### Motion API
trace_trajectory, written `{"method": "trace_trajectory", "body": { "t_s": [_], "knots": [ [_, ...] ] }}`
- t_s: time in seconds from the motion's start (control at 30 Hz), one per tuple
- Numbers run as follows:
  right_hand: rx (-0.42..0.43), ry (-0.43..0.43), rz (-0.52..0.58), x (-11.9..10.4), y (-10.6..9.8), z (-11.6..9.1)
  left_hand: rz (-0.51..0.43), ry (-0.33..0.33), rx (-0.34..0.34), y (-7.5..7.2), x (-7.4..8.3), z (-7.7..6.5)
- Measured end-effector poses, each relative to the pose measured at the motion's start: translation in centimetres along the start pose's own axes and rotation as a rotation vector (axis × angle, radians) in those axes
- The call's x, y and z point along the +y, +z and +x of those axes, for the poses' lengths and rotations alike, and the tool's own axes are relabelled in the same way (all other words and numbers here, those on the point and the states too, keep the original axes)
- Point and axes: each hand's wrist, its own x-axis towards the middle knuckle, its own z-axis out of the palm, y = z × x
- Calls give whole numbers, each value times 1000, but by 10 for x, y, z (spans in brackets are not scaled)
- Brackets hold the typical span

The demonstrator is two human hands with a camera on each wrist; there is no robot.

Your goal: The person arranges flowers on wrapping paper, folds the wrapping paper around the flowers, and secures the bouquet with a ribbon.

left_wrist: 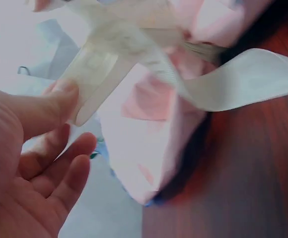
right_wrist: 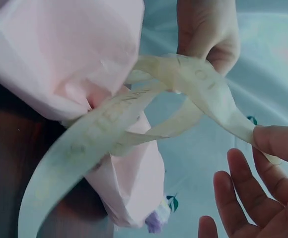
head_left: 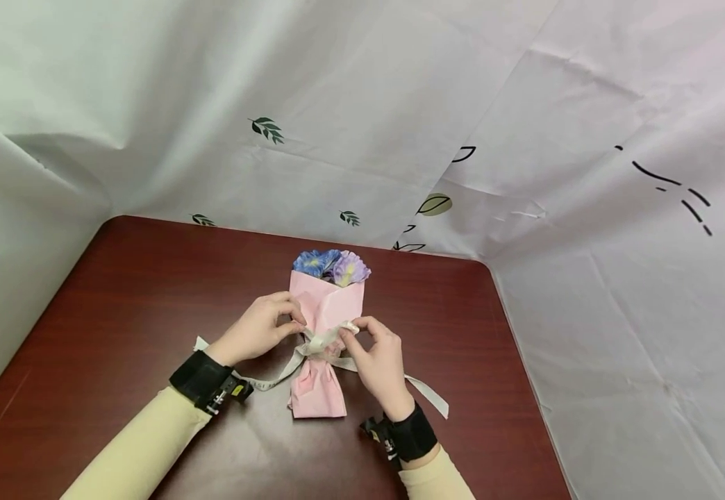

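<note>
A small bouquet lies on the table, its pink wrapping paper (head_left: 319,396) gathered at the waist, with a blue flower (head_left: 316,262) and a lilac flower (head_left: 350,268) at the top. Around the waist runs a cream ribbon (head_left: 317,345) with printed lettering, crossed and looped at the front. My left hand (head_left: 267,326) pinches one ribbon loop between thumb and forefinger, seen closely in the left wrist view. In the right wrist view my right hand (right_wrist: 263,183) pinches another loop, its other fingers loosely bent. Two loose tails hang out to either side.
The dark red-brown table (head_left: 462,333) carries the bouquet. Pale curtain sheets (head_left: 350,104) with leaf prints stand behind the table and along both sides. One ribbon tail (head_left: 428,396) lies on the right, below my right wrist.
</note>
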Motion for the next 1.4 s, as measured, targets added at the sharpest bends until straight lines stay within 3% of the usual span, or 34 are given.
{"method": "trace_trajectory", "body": {
  "t_s": [0.17,0.27,0.53,0.7,0.9,1.03,1.23,1.4],
  "knots": [
    [-32,158,166,3,-10,3,-126,-153,6,-9,14,-1],
    [-53,231,268,5,-15,3,-154,-226,29,-12,19,-2],
    [-40,334,328,18,-22,-1,-156,-310,98,-12,13,-6],
    [-40,371,350,27,-30,-7,-169,-327,94,-12,8,-10],
    [-118,369,319,38,-37,-7,-151,-324,96,-14,5,-12],
    [-158,391,334,38,-37,-7,-143,-330,99,-15,5,-13],
    [-130,441,361,34,-36,-6,-141,-336,103,-15,3,-13],
    [-188,447,364,34,-35,-8,-144,-352,92,-15,0,-16]
  ]
}}
